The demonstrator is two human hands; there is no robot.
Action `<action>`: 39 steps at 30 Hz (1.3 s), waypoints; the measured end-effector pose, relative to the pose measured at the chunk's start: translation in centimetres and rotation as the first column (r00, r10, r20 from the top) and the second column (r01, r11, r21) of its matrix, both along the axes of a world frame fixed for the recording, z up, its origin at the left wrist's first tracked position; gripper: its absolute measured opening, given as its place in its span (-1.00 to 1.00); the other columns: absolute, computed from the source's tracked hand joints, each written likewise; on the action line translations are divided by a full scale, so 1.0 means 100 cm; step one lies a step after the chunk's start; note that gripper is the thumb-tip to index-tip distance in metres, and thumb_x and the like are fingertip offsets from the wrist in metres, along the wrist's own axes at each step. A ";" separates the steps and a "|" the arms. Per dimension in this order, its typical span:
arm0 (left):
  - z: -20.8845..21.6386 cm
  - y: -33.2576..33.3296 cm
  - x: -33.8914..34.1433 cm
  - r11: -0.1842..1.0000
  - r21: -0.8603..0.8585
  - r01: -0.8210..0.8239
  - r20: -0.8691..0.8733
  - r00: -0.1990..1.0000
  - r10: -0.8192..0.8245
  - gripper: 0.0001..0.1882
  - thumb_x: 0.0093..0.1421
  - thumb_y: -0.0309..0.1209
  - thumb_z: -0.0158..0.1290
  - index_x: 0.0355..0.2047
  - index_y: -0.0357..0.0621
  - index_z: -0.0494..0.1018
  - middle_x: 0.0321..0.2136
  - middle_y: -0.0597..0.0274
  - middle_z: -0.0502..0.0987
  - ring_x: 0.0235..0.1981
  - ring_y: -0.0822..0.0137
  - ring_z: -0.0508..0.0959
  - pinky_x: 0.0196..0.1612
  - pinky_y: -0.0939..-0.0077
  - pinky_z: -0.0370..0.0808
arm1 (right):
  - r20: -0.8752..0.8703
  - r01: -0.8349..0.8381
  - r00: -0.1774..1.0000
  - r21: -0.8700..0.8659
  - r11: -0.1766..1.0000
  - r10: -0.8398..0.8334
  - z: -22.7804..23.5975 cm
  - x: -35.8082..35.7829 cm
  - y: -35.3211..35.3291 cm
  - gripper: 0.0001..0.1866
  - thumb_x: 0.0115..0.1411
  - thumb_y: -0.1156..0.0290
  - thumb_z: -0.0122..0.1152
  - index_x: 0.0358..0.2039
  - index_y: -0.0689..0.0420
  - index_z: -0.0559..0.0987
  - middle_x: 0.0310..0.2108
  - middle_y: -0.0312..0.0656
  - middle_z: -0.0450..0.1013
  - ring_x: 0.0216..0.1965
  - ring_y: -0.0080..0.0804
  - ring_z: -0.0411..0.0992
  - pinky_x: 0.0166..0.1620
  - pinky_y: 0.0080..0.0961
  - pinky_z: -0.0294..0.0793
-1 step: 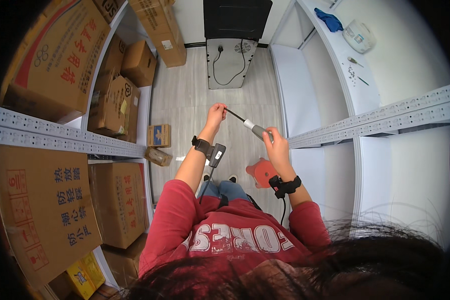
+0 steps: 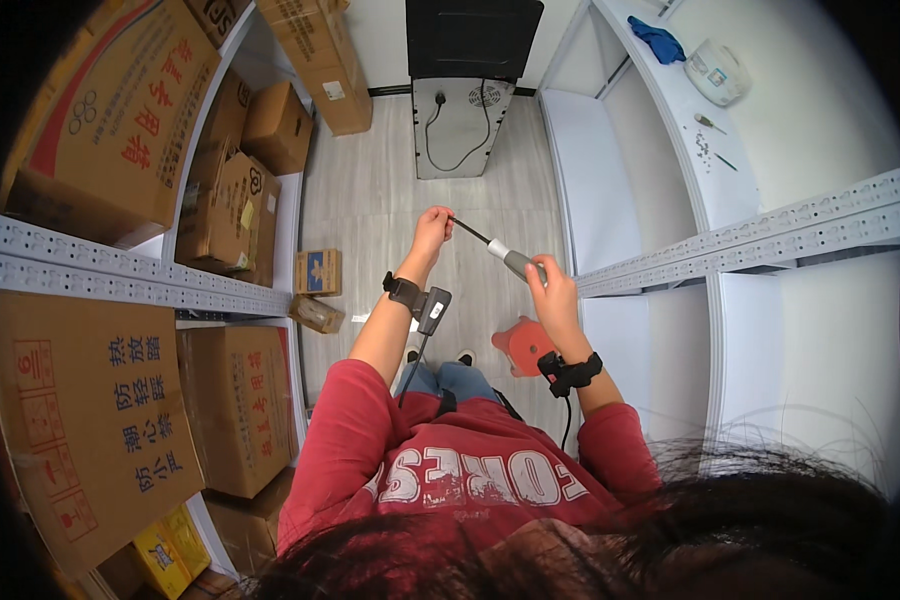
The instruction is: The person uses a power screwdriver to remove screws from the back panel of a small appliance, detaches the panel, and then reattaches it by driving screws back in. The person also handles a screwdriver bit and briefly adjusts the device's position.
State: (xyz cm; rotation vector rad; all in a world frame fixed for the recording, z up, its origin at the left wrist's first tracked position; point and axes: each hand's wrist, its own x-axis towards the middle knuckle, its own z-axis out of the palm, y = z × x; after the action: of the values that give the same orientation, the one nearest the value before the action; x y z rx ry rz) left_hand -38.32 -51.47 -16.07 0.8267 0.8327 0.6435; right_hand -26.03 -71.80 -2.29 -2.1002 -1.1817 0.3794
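Observation:
A screwdriver (image 2: 510,258) with a grey and white handle and a thin dark shaft is held up in front of me, above the floor. My right hand (image 2: 550,290) is closed around the rear of its handle. At the other end, the fingers of my left hand (image 2: 433,228) are pinched together at the tip of the shaft. Whether a small part sits between those fingertips is too small to tell. The shaft slants from the handle up and left to that pinch.
Cardboard boxes (image 2: 235,205) fill the shelves on the left. White shelving (image 2: 730,245) on the right carries a blue cloth (image 2: 657,40), a plastic tub (image 2: 717,72), a brush (image 2: 710,123) and small scattered pieces. A red stool (image 2: 526,346) stands near my feet; a cabinet (image 2: 455,150) is ahead.

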 end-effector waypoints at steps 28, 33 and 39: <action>0.011 -0.008 -0.001 0.999 -0.010 0.049 -0.148 0.988 -0.050 -0.91 0.17 -0.44 -0.03 -0.37 -0.22 0.39 -0.58 0.31 0.44 -0.63 0.54 0.34 -0.58 0.65 0.28 | 0.101 -0.177 0.980 0.081 0.981 0.169 -0.002 0.005 -0.017 -0.70 0.13 0.40 0.18 -0.14 0.15 0.37 -0.24 -0.03 0.32 -0.34 0.07 0.41 -0.34 -0.15 0.42; 0.011 -0.006 0.008 0.997 -0.009 0.077 -0.192 0.978 -0.078 -0.85 0.15 -0.41 0.01 -0.51 -0.20 0.41 -0.62 0.32 0.43 -0.65 0.54 0.33 -0.60 0.65 0.24 | 0.081 -0.186 0.980 0.081 0.979 0.180 -0.004 0.010 -0.020 -0.67 0.12 0.42 0.18 -0.12 0.15 0.34 -0.22 -0.03 0.29 -0.31 0.09 0.40 -0.32 -0.14 0.42; 0.028 -0.006 0.049 0.999 0.037 0.012 -0.199 0.980 -0.004 -0.81 0.15 -0.38 0.02 -0.56 -0.20 0.42 -0.65 0.36 0.39 -0.67 0.55 0.29 -0.64 0.63 0.18 | 0.164 -0.175 0.974 0.117 0.978 0.155 0.001 0.030 -0.027 -0.53 0.04 0.54 0.21 -0.01 0.20 0.32 -0.16 0.02 0.25 -0.22 0.09 0.38 -0.24 -0.17 0.42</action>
State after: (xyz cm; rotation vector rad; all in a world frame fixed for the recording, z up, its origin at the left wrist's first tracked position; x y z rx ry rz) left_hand -33.43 -52.03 -13.27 0.9396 1.0002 0.5767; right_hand -23.03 -74.45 -2.22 -1.9526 -1.4382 0.2107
